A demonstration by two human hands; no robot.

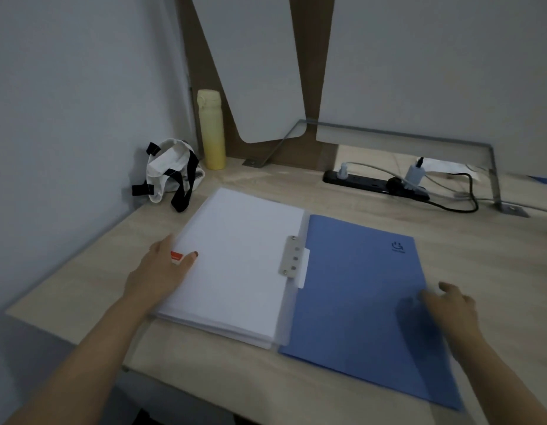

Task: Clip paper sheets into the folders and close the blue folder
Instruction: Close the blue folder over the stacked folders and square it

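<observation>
A blue folder (364,289) lies closed on the wooden desk, a small smiley logo near its far right corner. To its left lies a stack of white paper sheets (235,265), with a metal clip bar (289,255) along the stack's right edge. My left hand (160,271) rests flat on the left edge of the sheets, fingers apart, next to a small red-and-white label (176,257). Over the folder's right edge, my right hand (451,308) has its fingers spread and touches the cover; it holds nothing.
A white cloth bag with black straps (171,173) and a yellow bottle (211,130) stand at the back left by the wall. A black power strip (376,183) with plugs and cables lies at the back right, behind it a metal frame (492,167).
</observation>
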